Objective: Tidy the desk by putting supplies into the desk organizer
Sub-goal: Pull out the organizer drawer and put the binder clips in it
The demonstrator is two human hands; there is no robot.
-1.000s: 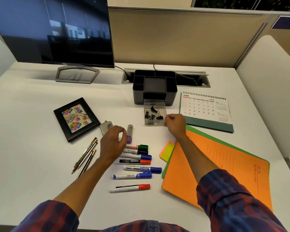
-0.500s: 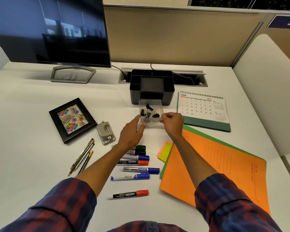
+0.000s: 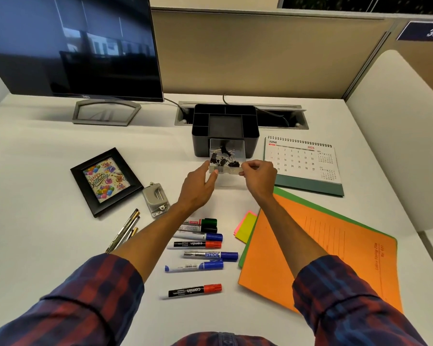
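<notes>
Head view, both arms outstretched, right hand (image 3: 258, 179) grip pinching clear drawer (image 3: 226, 159) front, left hand (image 3: 198, 188) fingers straight against it

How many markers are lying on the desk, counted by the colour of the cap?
Green cap: 1
Black cap: 1
Blue cap: 3
Red cap: 2
Total: 7 markers
</notes>
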